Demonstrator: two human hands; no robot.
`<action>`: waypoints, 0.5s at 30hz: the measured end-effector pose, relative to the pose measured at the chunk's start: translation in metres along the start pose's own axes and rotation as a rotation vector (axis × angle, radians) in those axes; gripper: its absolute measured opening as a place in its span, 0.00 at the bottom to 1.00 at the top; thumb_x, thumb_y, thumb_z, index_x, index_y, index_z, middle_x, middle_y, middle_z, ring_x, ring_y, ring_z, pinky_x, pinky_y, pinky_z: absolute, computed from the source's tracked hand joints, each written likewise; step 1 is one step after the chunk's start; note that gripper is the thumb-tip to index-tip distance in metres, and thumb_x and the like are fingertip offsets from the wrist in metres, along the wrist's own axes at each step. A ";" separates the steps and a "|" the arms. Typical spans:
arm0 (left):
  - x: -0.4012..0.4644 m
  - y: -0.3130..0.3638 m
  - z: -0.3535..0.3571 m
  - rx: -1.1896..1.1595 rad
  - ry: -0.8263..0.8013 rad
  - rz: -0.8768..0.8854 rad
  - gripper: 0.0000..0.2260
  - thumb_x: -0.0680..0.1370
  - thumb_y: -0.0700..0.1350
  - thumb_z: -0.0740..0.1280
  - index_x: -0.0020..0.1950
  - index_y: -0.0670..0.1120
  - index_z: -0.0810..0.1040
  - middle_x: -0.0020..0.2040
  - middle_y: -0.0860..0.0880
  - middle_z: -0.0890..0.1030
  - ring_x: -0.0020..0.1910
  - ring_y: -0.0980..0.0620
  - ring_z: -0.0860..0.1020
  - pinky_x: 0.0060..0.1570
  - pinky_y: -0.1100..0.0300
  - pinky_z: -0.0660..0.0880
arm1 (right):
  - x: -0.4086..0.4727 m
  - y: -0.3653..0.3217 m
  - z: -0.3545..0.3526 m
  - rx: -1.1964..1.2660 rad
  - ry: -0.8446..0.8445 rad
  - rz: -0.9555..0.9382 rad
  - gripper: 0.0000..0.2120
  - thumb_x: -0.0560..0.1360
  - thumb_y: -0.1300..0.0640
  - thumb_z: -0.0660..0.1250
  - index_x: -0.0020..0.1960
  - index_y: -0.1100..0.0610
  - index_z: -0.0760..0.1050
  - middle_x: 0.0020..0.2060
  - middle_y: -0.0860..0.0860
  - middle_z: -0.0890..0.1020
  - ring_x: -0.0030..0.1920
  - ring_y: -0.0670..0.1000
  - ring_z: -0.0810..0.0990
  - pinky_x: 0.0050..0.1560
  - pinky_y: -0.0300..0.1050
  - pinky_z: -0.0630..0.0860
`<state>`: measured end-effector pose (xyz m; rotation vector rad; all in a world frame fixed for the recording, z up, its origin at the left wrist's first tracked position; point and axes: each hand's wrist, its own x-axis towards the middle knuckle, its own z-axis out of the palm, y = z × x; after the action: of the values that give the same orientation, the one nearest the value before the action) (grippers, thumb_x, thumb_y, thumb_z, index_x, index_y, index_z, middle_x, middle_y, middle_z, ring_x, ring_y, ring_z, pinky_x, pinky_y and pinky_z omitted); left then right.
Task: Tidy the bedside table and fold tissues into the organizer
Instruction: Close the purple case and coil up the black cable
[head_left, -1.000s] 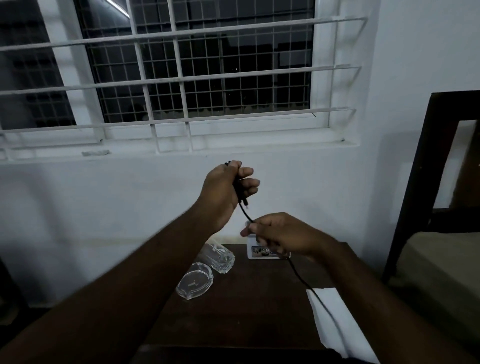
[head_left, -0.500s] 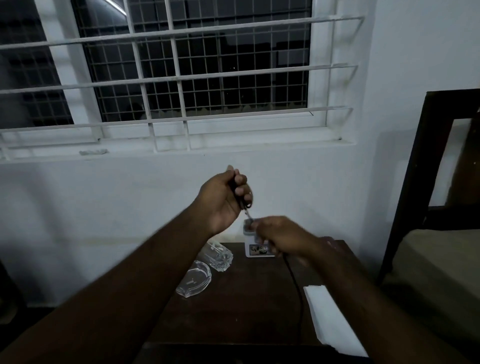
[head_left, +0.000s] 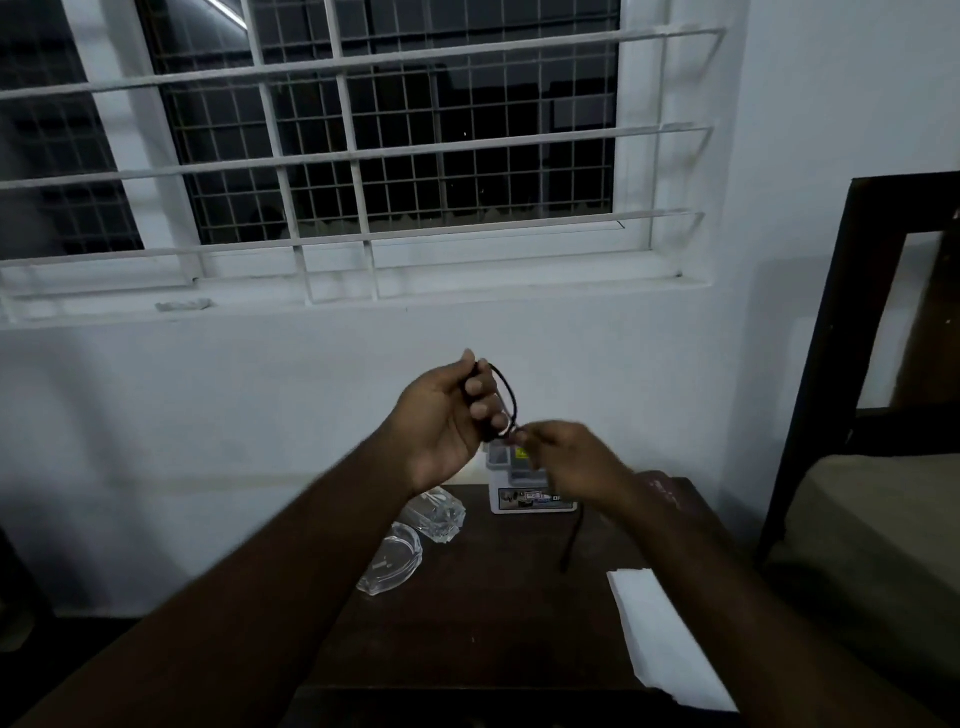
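Single head-worn view, close behind left hand (head_left: 447, 421), facing forward-down: window (head_left: 358, 150) above hand, dark table (head_left: 498, 613) below.

Dark brown wooden bedside table (head_left: 483, 618) under the window: a clear glass oval dish (head_left: 390, 566) sits at its left, a clear faceted glass tumbler (head_left: 435, 514) lies on its side just behind, a white boxy organizer (head_left: 524, 496) stands at the back, white folded tissue (head_left: 660, 634) along the right edge.

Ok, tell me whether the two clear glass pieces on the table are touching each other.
Cannot tell. In the head view the glass dish and the glass tumbler lying on its side meet edge to edge with no visible gap, but transparency and dim light hide any real contact.
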<state>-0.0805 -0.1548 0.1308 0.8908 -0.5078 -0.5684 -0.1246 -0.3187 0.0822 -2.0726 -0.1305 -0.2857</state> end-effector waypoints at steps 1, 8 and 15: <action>0.006 -0.002 0.001 0.067 0.110 0.090 0.13 0.83 0.48 0.55 0.42 0.45 0.70 0.27 0.53 0.72 0.24 0.54 0.71 0.30 0.60 0.74 | -0.004 -0.002 0.007 -0.052 -0.105 0.010 0.13 0.81 0.55 0.60 0.56 0.55 0.82 0.35 0.46 0.80 0.35 0.43 0.76 0.33 0.32 0.70; 0.002 -0.016 -0.027 1.033 0.123 0.083 0.15 0.82 0.46 0.57 0.38 0.43 0.74 0.31 0.46 0.80 0.28 0.49 0.79 0.33 0.57 0.75 | -0.011 -0.040 -0.016 -0.450 -0.193 -0.268 0.11 0.80 0.53 0.61 0.51 0.56 0.81 0.38 0.44 0.78 0.38 0.40 0.74 0.42 0.42 0.69; -0.017 -0.035 -0.016 0.587 -0.087 -0.300 0.17 0.80 0.51 0.55 0.43 0.41 0.75 0.28 0.49 0.71 0.22 0.54 0.65 0.27 0.60 0.69 | -0.015 -0.033 -0.045 -0.637 -0.142 -0.548 0.08 0.79 0.54 0.63 0.53 0.50 0.80 0.46 0.45 0.79 0.48 0.43 0.76 0.51 0.46 0.74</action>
<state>-0.0921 -0.1524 0.0903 1.5225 -0.6390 -0.7482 -0.1524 -0.3405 0.1275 -2.6597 -0.7867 -0.5670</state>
